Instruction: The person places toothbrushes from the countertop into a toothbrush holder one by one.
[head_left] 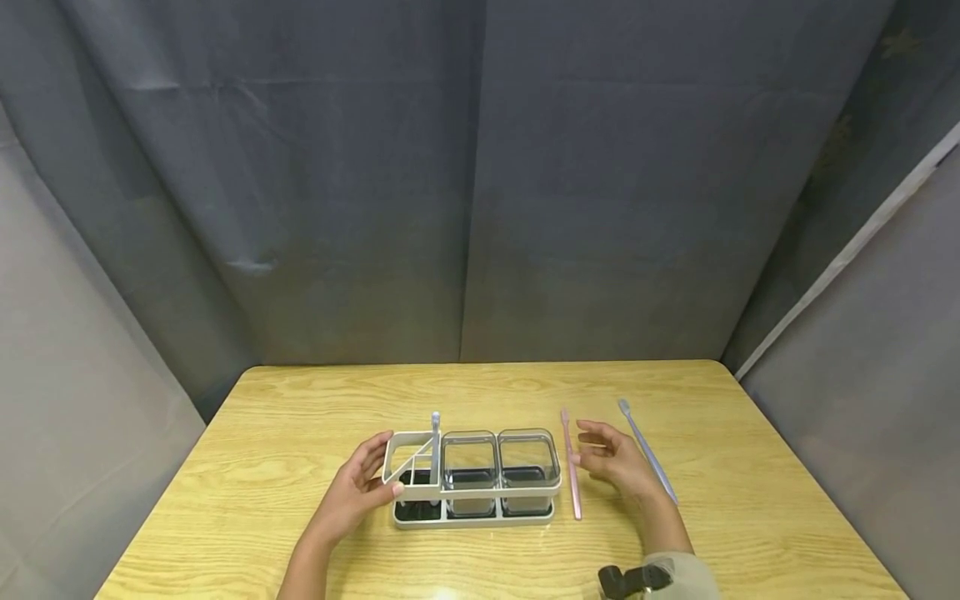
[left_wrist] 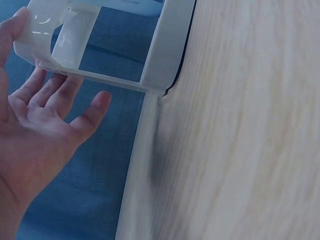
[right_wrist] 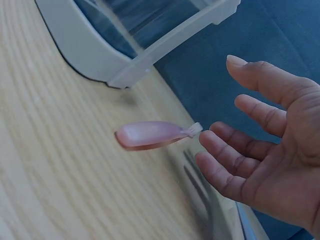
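Item: pink toothbrush (head_left: 573, 467), lying flat on the bench (head_left: 285, 417), just beside the fingertips of the right hand (head_left: 617, 462) and between that hand and the holder (head_left: 472, 477). The right grip is open, fingers relaxed and slightly spread, holding nothing; the wrist view shows the fingertips (right_wrist: 210, 140) very near the brush's rounded end (right_wrist: 150, 135), though contact cannot be confirmed.

Handling, as judged: light, slim, stiff moulded plastic with a smooth, probably slippery shaft. It lies low on the wood, so a pinch at mid-handle between thumb and forefinger looks most secure. Not fragile.

Item: grey toothbrush (head_left: 647, 450), same slender form, lying on the far side of the right hand from the pink one, angled, apart from it.

Item: holder, pale rigid plastic tray with rounded corners and a dark floor. It carries two clear square cups (head_left: 501, 462) with rounded rims, and an open divided frame at the end nearest the left hand (head_left: 358, 492). A further grey brush (head_left: 435, 433) stands upright in that frame. The left grip is open, fingers straight against the frame's end wall, thumb (left_wrist: 92, 112) below its rim. Likely light and prone to sliding on the bench.

Item: bench, yellow wood-grain top, smooth, slight sheen.

Surround: grey cloth curtains (head_left: 480, 183), softly creased.
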